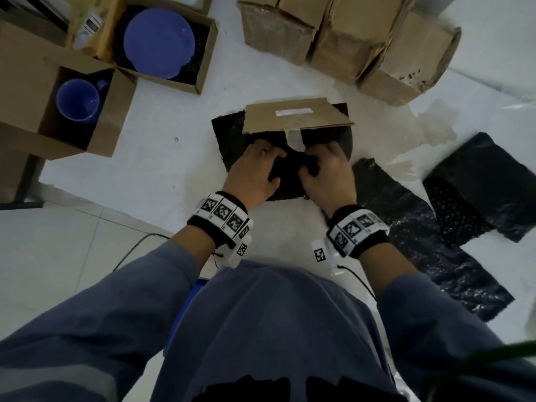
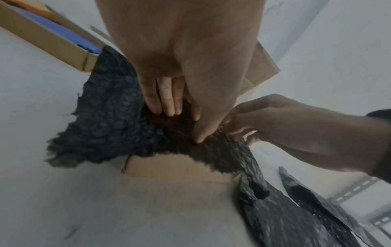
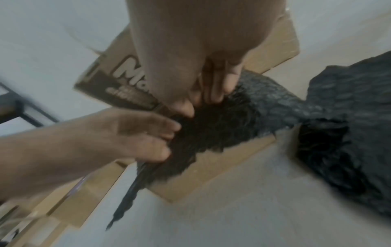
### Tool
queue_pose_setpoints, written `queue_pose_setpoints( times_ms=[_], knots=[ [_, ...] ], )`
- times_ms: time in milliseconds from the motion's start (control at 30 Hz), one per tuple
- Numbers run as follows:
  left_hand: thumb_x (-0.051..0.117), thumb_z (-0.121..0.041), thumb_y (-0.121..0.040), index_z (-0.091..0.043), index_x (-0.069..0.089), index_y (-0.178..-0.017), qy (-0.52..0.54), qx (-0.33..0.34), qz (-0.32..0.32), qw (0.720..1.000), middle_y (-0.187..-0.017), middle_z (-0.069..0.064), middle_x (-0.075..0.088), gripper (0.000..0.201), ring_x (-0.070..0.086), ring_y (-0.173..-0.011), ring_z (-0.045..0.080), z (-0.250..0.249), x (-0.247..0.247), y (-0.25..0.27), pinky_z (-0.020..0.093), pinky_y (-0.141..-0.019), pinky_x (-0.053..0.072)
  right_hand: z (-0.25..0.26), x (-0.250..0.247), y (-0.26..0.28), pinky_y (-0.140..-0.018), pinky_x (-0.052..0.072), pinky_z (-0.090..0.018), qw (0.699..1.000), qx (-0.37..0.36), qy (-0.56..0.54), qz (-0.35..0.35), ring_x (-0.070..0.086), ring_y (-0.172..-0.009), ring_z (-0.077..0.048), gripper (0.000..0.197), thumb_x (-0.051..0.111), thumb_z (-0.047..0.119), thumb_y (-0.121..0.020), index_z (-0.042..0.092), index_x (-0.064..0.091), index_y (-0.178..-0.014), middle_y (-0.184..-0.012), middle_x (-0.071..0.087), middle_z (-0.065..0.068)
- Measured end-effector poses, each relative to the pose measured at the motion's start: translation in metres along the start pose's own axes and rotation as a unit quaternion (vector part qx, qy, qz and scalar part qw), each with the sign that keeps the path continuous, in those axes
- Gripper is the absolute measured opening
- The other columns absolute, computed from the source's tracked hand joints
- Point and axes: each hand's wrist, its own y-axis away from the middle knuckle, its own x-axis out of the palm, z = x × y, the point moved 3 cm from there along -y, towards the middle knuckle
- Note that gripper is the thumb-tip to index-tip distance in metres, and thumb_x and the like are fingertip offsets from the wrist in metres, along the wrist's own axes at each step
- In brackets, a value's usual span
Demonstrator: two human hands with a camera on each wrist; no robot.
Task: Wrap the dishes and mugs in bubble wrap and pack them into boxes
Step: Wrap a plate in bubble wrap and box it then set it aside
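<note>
I press my left hand [image 1: 255, 172] and right hand [image 1: 326, 172] onto the black bubble wrap [image 1: 229, 134], fingers curled into it, inside the box [image 1: 295, 114] straight ahead.

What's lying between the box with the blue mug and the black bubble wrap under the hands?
Only bare white floor, in the head view, between the open cardboard box holding the blue mug and the black bubble wrap.

You wear a loose blue-grey long-sleeved top [image 1: 278, 329], its sleeves [image 1: 95, 323] pushed up clear of your wrists. Each wrist carries a black band [image 1: 222, 220] faced with white square tiles printed in black-and-white coded markers [image 1: 352, 229]. A small white unit [image 1: 322, 255] hangs under each band, and a thin black cable [image 1: 359, 281] trails from it
</note>
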Motion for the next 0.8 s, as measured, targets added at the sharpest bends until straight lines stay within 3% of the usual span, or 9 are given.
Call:
queue_pose_setpoints(
  times_ms=[100,167,400,633,700,800],
  knots=[
    [0.068,-0.017,-0.081,-0.016,0.05,-0.134,-0.095,0.005,0.013,0.995,-0.132,0.012,0.045,0.056,0.046,-0.119,0.031,-0.002,0.002,-0.008,0.041,-0.081,0.051,0.008,0.014,0.005,-0.087,0.05,-0.051,0.994,-0.031,0.085,0.061,0.051,-0.107,-0.044,0.045,0.061,0.009,-0.077,0.002,0.059,-0.121,-0.123,0.052,-0.023],
    [0.069,-0.017,-0.081,-0.015,0.048,-0.137,-0.126,-0.001,0.018,0.992,-0.135,0.015,0.043,0.06,0.045,-0.12,0.034,0.0,0.004,-0.013,0.042,-0.081,0.05,0.01,0.015,-0.001,-0.09,0.048,-0.051,0.987,-0.037,0.139,0.078,0.048,-0.112,-0.044,0.053,0.063,0.01,-0.078,0.002,0.054,-0.13,-0.134,0.047,-0.024],
    [0.074,-0.037,-0.077,-0.016,0.042,-0.142,-0.271,-0.032,0.016,0.962,-0.142,0.016,0.042,0.076,0.039,-0.131,0.035,0.0,0.005,-0.022,0.047,-0.105,0.032,0.011,0.007,-0.036,-0.098,0.033,-0.044,0.932,-0.052,0.334,0.131,0.039,-0.127,-0.037,0.068,0.064,0.028,-0.077,0.015,0.045,-0.141,-0.141,0.045,-0.014],
    [0.069,-0.048,-0.075,-0.02,0.032,-0.147,-0.268,-0.048,0.07,0.96,-0.148,0.009,0.038,0.086,0.033,-0.138,0.033,0.006,-0.004,-0.031,0.054,-0.11,0.026,0.009,0.01,-0.056,-0.115,0.022,-0.047,0.895,-0.081,0.401,0.176,0.027,-0.142,-0.035,0.07,0.059,0.029,-0.082,0.015,0.039,-0.148,-0.149,0.042,-0.01],
    [0.068,-0.046,-0.074,-0.02,0.034,-0.145,-0.259,-0.046,0.1,0.96,-0.146,0.009,0.04,0.083,0.036,-0.136,0.033,0.008,-0.012,-0.033,0.053,-0.109,0.028,0.008,0.005,-0.059,-0.117,0.017,-0.048,0.887,-0.086,0.408,0.2,0.019,-0.146,-0.035,0.081,0.063,0.031,-0.078,0.016,0.033,-0.151,-0.154,0.035,-0.01],
    [0.07,-0.039,-0.074,-0.018,0.041,-0.137,-0.27,-0.034,0.124,0.954,-0.136,0.006,0.051,0.072,0.047,-0.127,0.031,0.008,-0.019,-0.038,0.048,-0.107,0.029,0.008,0.0,-0.063,-0.117,0.017,-0.048,0.876,-0.094,0.416,0.224,0.02,-0.146,-0.034,0.083,0.067,0.031,-0.075,0.02,0.033,-0.15,-0.155,0.034,-0.008]
  ],
)
